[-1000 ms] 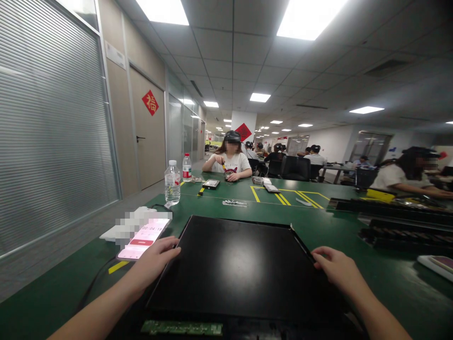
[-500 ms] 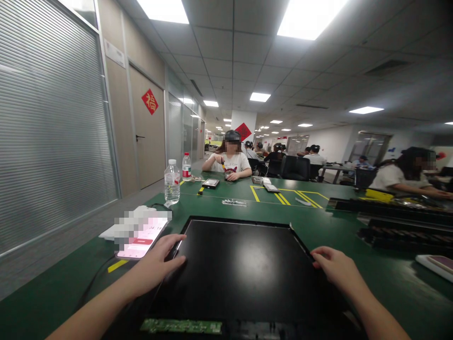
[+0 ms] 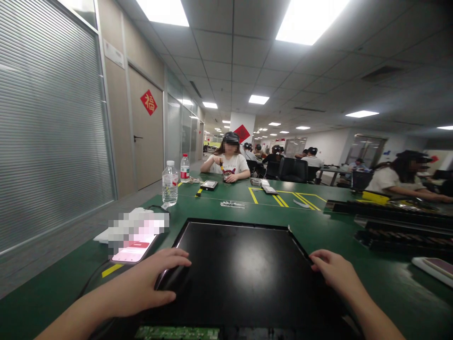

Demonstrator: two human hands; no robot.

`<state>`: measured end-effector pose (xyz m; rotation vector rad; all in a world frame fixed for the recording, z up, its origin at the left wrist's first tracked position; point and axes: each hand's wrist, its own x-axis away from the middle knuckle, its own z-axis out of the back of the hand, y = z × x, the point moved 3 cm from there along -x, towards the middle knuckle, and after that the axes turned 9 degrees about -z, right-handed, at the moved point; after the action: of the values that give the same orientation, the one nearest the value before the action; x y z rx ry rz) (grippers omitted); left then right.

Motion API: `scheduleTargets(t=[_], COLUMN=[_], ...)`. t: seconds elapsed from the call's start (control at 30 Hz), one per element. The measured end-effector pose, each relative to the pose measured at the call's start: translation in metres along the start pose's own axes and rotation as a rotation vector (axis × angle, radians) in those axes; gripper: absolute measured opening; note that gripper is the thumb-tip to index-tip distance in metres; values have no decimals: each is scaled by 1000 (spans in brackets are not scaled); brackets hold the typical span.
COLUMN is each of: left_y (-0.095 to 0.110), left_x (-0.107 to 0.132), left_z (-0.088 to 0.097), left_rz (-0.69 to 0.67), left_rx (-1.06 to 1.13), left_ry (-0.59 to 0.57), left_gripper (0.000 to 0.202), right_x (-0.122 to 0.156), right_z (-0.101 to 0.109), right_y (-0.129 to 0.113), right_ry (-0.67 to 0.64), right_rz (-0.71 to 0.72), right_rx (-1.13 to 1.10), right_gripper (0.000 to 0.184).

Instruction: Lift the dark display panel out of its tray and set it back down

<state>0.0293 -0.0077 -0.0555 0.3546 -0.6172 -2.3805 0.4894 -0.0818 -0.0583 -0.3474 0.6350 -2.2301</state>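
A large flat black panel (image 3: 240,269) lies on the green table (image 3: 318,222) in front of me, with a green circuit strip (image 3: 177,333) at its near edge. My left hand (image 3: 148,283) lies on the panel's left edge, fingers curved over it. My right hand (image 3: 334,274) rests at the panel's right edge, fingers curled against it.
A phone (image 3: 136,245) with a pink screen lies left of the panel beside white items. Two water bottles (image 3: 170,184) stand farther back. Black trays (image 3: 403,226) line the right side. A person (image 3: 228,163) works across the table, another person (image 3: 403,177) at the right.
My left hand has slid back toward me and onto the panel's left edge. The right hand has barely moved.
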Motion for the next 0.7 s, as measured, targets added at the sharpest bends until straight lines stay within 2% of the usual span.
scheduleTargets(t=[0.23, 0.43, 0.7], left_y=[0, -3, 1], left_x=[1, 4, 5], left_z=[3, 5, 6], left_rz=[-40, -58, -38], left_rx=[49, 57, 39], left_ry=[-62, -127, -140], left_gripper=[68, 70, 78], right_x=[-4, -4, -5], right_z=[1, -1, -2], right_y=[1, 0, 2], right_ry=[12, 10, 5], right_rz=[11, -1, 5], right_rx=[3, -4, -23], right_gripper=[31, 31, 31])
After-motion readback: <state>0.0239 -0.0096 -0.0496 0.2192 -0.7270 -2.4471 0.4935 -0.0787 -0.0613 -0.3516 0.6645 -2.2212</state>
